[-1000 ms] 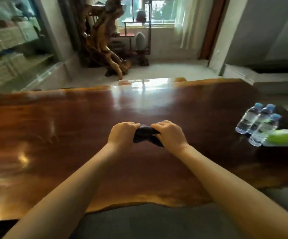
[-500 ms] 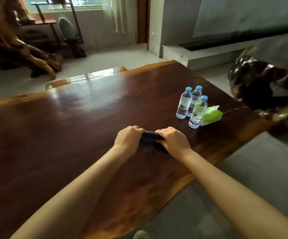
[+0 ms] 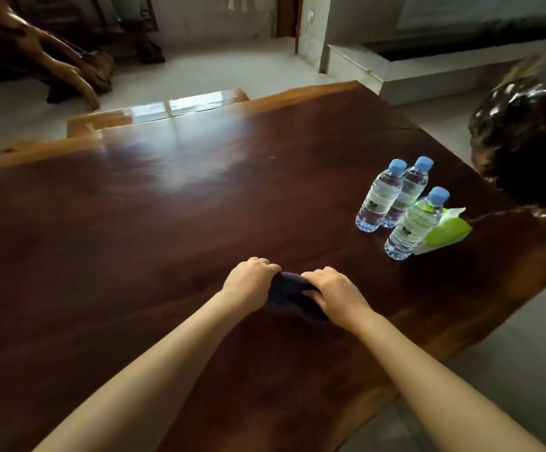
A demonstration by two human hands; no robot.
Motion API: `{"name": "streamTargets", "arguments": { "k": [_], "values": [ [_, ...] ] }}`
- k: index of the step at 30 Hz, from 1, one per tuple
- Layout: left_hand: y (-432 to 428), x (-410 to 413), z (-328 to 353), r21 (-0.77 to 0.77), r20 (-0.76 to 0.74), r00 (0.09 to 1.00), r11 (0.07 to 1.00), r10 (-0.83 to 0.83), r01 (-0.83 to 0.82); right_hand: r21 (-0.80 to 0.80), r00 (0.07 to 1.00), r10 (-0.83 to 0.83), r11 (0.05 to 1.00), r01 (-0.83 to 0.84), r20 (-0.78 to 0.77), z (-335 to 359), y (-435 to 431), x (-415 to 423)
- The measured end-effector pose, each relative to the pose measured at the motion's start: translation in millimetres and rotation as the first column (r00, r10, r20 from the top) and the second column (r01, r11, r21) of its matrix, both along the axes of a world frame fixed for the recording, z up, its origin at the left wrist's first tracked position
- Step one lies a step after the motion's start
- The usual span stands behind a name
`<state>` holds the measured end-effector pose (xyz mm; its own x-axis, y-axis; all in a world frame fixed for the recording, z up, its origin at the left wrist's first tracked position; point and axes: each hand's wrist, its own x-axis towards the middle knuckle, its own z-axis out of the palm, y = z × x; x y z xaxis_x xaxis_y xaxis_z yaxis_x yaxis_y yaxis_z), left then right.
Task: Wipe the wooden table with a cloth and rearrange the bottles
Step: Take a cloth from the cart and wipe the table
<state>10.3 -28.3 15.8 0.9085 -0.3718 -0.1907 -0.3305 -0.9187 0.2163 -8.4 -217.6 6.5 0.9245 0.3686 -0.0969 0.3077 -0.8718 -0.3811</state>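
Note:
A dark cloth (image 3: 289,293) lies bunched on the glossy wooden table (image 3: 141,230), gripped from both sides. My left hand (image 3: 249,283) holds its left end and my right hand (image 3: 333,293) holds its right end, knuckles up. Three clear water bottles with blue caps stand close together to the right and farther back: one (image 3: 379,199), a second (image 3: 407,190) just behind it, and a third (image 3: 413,226) nearest me. The cloth's lower part is partly hidden under my right hand.
A green and white wipes pack (image 3: 448,230) lies against the nearest bottle. A dark carved wooden seat (image 3: 523,138) stands past the table's right end. A gnarled root sculpture (image 3: 36,57) stands on the floor at the back left. The table's right edge runs diagonally near my right forearm.
My view has swung to the right, bringing the bottles and the table's right end closer to centre. Both hands stay gripped on the cloth and have moved with it along the table toward the bottles.

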Motion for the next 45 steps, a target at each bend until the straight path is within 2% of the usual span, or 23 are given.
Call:
{"name": "streamTargets", "arguments": {
  "k": [3, 5, 9, 11, 13, 15, 17, 19, 22, 26, 33, 39, 42, 45],
  "values": [
    [21.8, 31.0, -36.5, -0.082, -0.026, 1.0, 0.997, 0.012, -0.014, -0.022, 0.998, 0.033, 0.999, -0.034, -0.059, -26.7, -8.6, 16.7],
    [40.4, 49.3, -63.6, -0.022, 0.013, 0.999, 0.999, 0.031, -0.03, -0.048, 0.998, 0.029, 0.998, -0.032, -0.062, -43.9, -15.7, 23.9],
    [62.6, 71.4, -114.6, 0.056, -0.007, 0.986, 0.985, 0.164, -0.163, -0.168, 0.998, -0.048, 0.984, 0.055, 0.047, -69.9, -27.3, 28.3],
    [64.4, 77.8, -132.0, 0.071, -0.007, 0.982, 0.98, 0.189, -0.188, -0.156, 0.99, -0.086, 0.983, 0.102, 0.108, -80.6, -30.7, 26.7],
    [65.7, 82.2, -144.5, 0.087, 0.023, 0.98, 0.976, 0.198, -0.199, -0.13, 0.987, -0.005, 0.991, 0.026, 0.161, -88.1, -26.9, 24.6],
    [66.7, 83.5, -152.2, 0.086, 0.078, 0.977, 0.975, 0.197, -0.203, -0.2, 0.971, 0.169, 0.97, -0.135, 0.168, -95.2, -17.9, 25.0],
    [67.6, 83.2, -155.1, 0.082, 0.113, 0.976, 0.978, 0.184, -0.194, -0.304, 0.959, 0.279, 0.919, -0.251, 0.051, -103.4, -8.9, 28.5],
    [68.1, 82.9, -157.0, 0.078, 0.121, 0.976, 0.978, 0.181, -0.191, -0.365, 0.949, 0.313, 0.882, -0.299, -0.021, -114.4, -6.0, 34.1],
    [67.8, 83.4, -160.1, 0.076, 0.137, 0.972, 0.977, 0.188, -0.2, -0.323, 0.954, 0.292, 0.897, -0.3, -0.073, -123.6, -8.2, 42.0],
    [68.5, 83.9, -161.0, 0.07, 0.131, 0.974, 0.979, 0.183, -0.193, -0.185, 0.948, 0.289, 0.932, -0.311, -0.134, -119.3, -12.7, 50.1],
    [68.9, 83.8, -161.4, 0.068, 0.132, 0.975, 0.98, 0.178, -0.188, -0.341, 0.94, 0.34, 0.881, -0.328, -0.025, -116.5, -3.6, 36.9],
    [69.0, 83.5, -160.8, 0.064, 0.131, 0.975, 0.979, 0.182, -0.192, -0.284, 0.897, 0.44, 0.864, -0.415, 0.029, -124.0, 0.9, 1.4],
    [69.0, 83.9, -159.7, 0.065, 0.121, 0.976, 0.979, 0.183, -0.192, -0.298, 0.916, 0.395, 0.884, -0.36, 0.065, -126.1, -5.0, 26.4],
    [69.7, 84.8, -161.4, 0.062, 0.118, 0.976, 0.98, 0.182, -0.19, -0.289, 0.974, 0.212, 0.94, -0.18, 0.082, -130.0, -21.6, 67.0]
  ]
}}
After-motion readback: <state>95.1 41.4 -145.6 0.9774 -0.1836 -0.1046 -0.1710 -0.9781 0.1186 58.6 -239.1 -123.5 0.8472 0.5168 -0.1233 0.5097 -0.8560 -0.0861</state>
